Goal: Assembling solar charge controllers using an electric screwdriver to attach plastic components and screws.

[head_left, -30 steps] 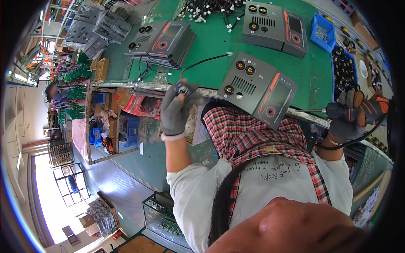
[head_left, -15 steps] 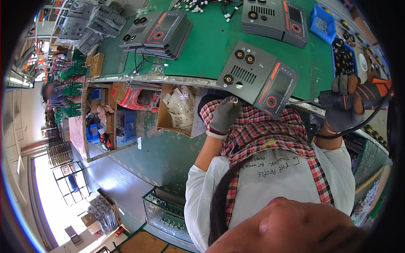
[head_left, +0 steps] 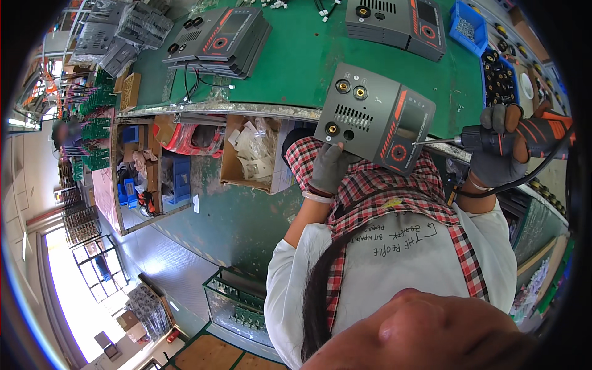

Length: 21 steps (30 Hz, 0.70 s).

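A dark grey front panel [head_left: 377, 117] with orange stripes, a dark window and round black sockets lies tilted over the table's near edge, partly above my lap. At its near left edge is my left hand [head_left: 328, 169] in a grey glove, a bare fingertip on the edge beside an open round hole. The other fingers are hidden beneath the panel. My right hand [head_left: 501, 148], also gloved, is wrapped round an orange-and-black power screwdriver [head_left: 536, 137]. Its long bit points left, the tip over the panel's right side near the orange ring; contact cannot be told.
Stacks of similar panels [head_left: 231, 46] stand on the green table [head_left: 296, 74], with another stack [head_left: 401, 28] at the far right. Blue bins of screws [head_left: 467, 31] and black sockets [head_left: 498, 77] are on the right. A black cable [head_left: 493, 192] loops below my right hand. An open carton [head_left: 246, 176] sits under the table.
My left hand has moved from holding a small round metal-centred part in front of the panel to the panel's edge; that part is out of sight. The screwdriver's bit has shifted left over the panel.
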Each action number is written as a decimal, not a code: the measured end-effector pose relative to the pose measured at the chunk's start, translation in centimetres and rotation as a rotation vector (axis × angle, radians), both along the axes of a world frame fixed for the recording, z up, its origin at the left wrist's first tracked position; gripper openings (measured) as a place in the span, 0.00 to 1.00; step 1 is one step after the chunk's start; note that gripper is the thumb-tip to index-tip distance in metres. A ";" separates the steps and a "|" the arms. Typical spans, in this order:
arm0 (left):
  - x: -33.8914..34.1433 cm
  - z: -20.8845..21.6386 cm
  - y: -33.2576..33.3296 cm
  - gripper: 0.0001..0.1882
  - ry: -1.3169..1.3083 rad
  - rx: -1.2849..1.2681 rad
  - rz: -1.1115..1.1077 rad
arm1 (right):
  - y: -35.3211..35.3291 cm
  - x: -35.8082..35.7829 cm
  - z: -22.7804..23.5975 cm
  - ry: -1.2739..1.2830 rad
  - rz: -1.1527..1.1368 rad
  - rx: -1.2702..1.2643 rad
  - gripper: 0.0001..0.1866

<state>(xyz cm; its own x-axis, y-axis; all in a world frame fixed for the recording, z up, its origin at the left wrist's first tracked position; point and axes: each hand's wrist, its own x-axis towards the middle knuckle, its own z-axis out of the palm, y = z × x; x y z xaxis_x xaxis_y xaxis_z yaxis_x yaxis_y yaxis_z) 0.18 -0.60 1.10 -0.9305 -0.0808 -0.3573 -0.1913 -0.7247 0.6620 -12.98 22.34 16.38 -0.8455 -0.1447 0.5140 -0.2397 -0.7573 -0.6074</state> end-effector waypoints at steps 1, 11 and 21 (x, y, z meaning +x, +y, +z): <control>0.0 -0.1 -0.1 0.21 0.015 0.035 0.037 | 0.1 -0.1 -0.2 -0.011 0.021 -0.010 0.40; -1.3 -1.6 0.5 0.28 0.203 0.428 0.080 | -3.0 -0.1 -0.7 -0.061 0.042 0.140 0.15; -2.1 -1.5 0.8 0.30 0.237 0.563 0.026 | -7.9 -1.4 -2.5 -0.119 0.209 0.351 0.12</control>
<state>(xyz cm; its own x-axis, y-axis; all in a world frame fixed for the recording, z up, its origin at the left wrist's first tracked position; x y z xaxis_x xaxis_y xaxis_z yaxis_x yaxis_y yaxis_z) -1.94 0.22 -0.43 -0.9902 0.0366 -0.1350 -0.0632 -0.9781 0.1985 -14.42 14.49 13.86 -0.8297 -0.4681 0.3041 -0.0159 -0.5248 -0.8511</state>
